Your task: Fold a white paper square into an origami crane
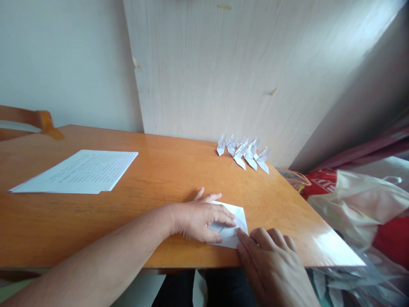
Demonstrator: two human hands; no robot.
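Observation:
A folded sheet of white paper [239,214] lies on the wooden table near its front edge, with crease lines on it. My left hand [201,220] rests on the paper's left part, fingers spread and pressing it down. At the paper's lower right corner, my right hand [275,258] has thumb and forefinger close together on the edge, the other fingers curled. Several white folded paper cranes [240,154] stand grouped at the table's back right.
A stack of printed sheets [86,170] lies on the left of the wooden table [166,175]. A wooden chair back [44,121] shows at far left. Beyond the right edge are plastic bags [361,204], and a pale panel [204,72] rises behind.

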